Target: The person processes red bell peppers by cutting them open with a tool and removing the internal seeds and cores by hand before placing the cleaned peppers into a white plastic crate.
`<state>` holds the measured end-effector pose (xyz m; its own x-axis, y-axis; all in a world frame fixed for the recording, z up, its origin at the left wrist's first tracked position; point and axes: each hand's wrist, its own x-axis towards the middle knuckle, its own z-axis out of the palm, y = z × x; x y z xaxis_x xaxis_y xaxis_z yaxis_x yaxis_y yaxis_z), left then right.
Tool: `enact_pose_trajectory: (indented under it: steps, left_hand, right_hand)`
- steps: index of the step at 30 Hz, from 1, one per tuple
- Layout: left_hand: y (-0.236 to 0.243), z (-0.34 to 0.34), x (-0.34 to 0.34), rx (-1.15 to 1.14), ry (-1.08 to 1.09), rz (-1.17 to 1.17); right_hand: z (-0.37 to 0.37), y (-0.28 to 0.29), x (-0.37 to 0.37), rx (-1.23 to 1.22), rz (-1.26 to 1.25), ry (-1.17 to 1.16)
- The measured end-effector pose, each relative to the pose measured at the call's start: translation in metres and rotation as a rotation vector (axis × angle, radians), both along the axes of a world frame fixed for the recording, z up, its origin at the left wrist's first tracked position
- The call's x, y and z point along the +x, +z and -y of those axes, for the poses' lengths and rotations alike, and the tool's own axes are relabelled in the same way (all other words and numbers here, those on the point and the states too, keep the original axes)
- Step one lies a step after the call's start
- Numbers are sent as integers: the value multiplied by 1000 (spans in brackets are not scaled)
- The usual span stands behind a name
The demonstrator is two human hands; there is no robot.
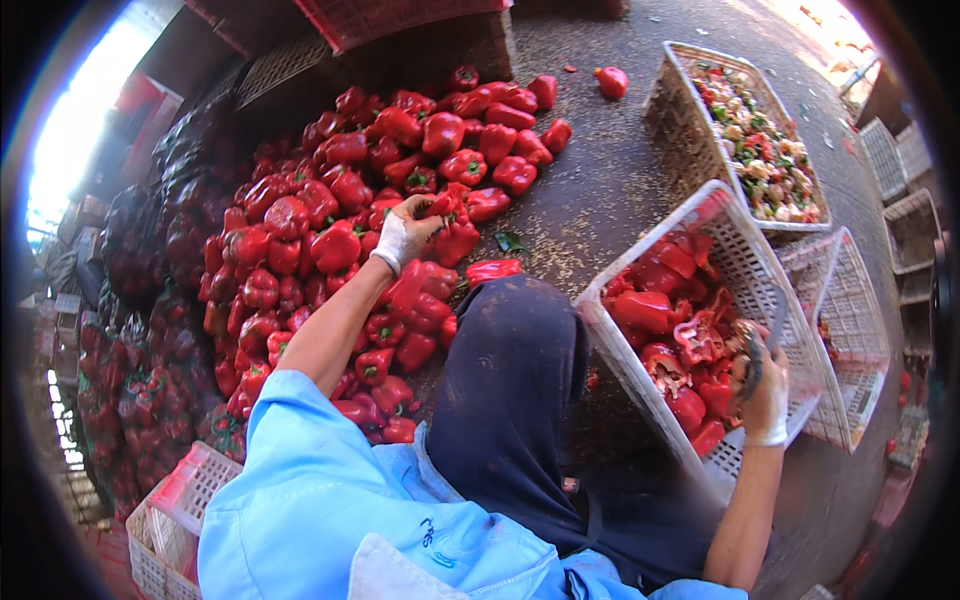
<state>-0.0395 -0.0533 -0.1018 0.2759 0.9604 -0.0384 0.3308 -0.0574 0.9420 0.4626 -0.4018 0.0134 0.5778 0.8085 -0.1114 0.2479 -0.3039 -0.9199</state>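
Note:
My left hand (pixel 410 230), a white band across its palm and wrist, grips a red bell pepper (pixel 452 230) at the edge of a large loose pile of red peppers (pixel 290 230). My right hand (pixel 760 390), also banded in white at the wrist, is closed on a dark curved knife (pixel 775 315) inside a white perforated crate (pixel 750 240) of cut red pepper pieces (pixel 640 310). Some pale, seeded cores show among the pieces.
A crate (pixel 655 110) of pepper scraps stands at the back right, another crate (pixel 855 340) at the right. Bagged peppers (pixel 140 400) are stacked at the left, more crates (pixel 185 500) lower left. Seeds litter the floor (pixel 570 180) around my knee (pixel 510 340).

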Motion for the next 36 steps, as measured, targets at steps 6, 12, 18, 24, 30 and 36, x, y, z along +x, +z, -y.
enact_pose_trajectory:
  steps: [6,12,18,24,30,36]
  left_hand:
    - [132,10,113,-50,-357,130]
    - [229,78,238,-201,-572,-7]
    - [196,126,305,-304,-720,94]
    - [192,169,332,-211,-800,-38]
    - [191,193,349,-248,-828,231]
    - [180,212,346,-54,-849,143]
  right_hand:
    - [-52,69,-79,174,-205,127]
    - [-63,92,-102,316,6,143]
    - [-37,96,-83,343,99,124]
    - [-2,83,-55,280,230,81]
    - [12,91,-43,230,229,-11]
    - [26,54,5,293,-260,-286]
